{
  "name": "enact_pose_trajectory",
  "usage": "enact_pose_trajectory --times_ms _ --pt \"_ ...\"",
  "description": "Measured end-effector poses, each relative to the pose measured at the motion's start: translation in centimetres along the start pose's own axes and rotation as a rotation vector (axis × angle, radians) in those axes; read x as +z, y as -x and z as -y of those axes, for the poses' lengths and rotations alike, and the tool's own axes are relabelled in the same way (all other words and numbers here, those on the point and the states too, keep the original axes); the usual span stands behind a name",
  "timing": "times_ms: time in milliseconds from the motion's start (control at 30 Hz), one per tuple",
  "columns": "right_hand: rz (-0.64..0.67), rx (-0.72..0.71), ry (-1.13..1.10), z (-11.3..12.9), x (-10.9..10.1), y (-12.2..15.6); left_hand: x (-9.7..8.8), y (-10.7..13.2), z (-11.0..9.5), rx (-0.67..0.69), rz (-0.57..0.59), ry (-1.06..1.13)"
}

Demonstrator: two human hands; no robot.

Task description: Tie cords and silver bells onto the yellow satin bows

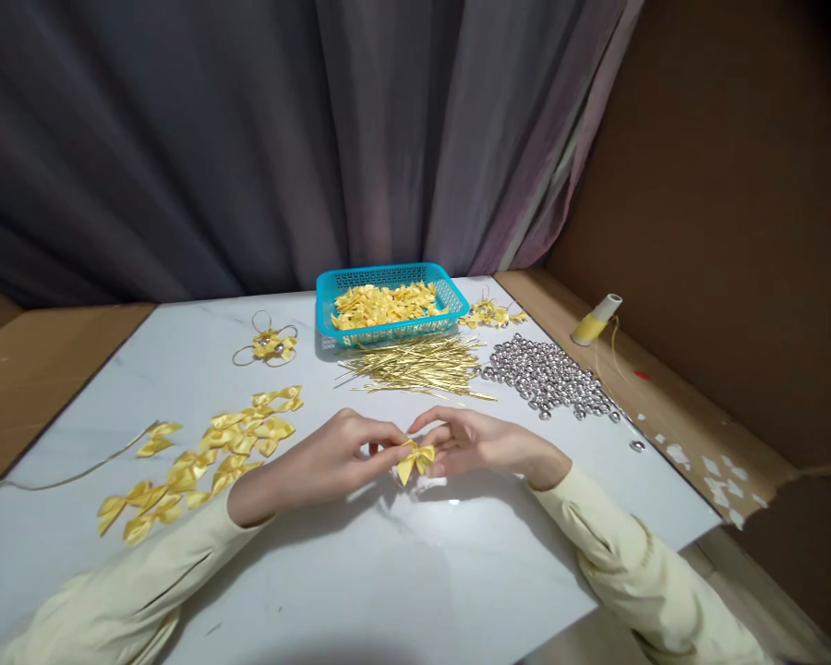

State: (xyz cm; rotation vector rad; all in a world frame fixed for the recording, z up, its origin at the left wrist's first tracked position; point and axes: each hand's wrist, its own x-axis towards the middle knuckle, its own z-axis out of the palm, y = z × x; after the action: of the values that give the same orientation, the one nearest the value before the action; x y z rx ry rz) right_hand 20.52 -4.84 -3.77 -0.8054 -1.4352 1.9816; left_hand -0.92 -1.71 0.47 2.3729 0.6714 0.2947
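Observation:
A small yellow ribbon bow [416, 459] is held just above the white tabletop, between my two hands. My left hand [360, 448] pinches it from the left with thumb and index finger. From the other side my right hand [475, 441] has its fingers curled in against the bow's right edge; what its fingertips grip is partly hidden. Something small and white shows under the bow, too unclear to name. Loose yellow bows [225, 443] lie left of my left hand. Gold twist ties [415, 363] are heaped beyond both hands.
A blue basket [324, 305] of yellow bows stands at the back. Silver beads [547, 374] spread at the right. Bows with gold loops [273, 345] lie at back left, more beside the basket. A yellow thread spool [596, 320] stands on the cardboard, near white scraps [720, 480].

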Motion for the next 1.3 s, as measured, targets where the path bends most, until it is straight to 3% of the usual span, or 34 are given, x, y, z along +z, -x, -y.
enact_pose_trajectory --times_ms 200,400,500,700,1100,1200,1300 --pt "-0.069 0.089 0.206 0.2 -1.1 0.4 -0.3 0.2 -0.3 0.014 0.047 -0.035" --pt "-0.120 0.040 0.331 2.0 -2.4 2.2 -0.3 0.3 -0.3 -0.005 0.065 -0.088" --pt "-0.113 -0.001 0.299 2.5 -2.3 2.7 0.0 0.3 -0.2 0.009 0.061 -0.116" --pt "0.017 -0.033 0.122 2.0 -0.9 2.8 0.6 0.2 -0.2 0.010 -0.075 -0.156" --pt "0.140 -0.064 -0.060 2.6 0.7 3.5 0.9 0.3 -0.2 -0.023 -0.089 -0.244" --pt "0.079 -0.108 -0.010 2.7 1.3 4.0 0.8 0.5 -0.3 -0.031 -0.127 -0.233" --pt "-0.105 -0.179 0.085 2.8 1.9 3.9 0.4 0.3 -0.6 -0.054 -0.198 -0.227"
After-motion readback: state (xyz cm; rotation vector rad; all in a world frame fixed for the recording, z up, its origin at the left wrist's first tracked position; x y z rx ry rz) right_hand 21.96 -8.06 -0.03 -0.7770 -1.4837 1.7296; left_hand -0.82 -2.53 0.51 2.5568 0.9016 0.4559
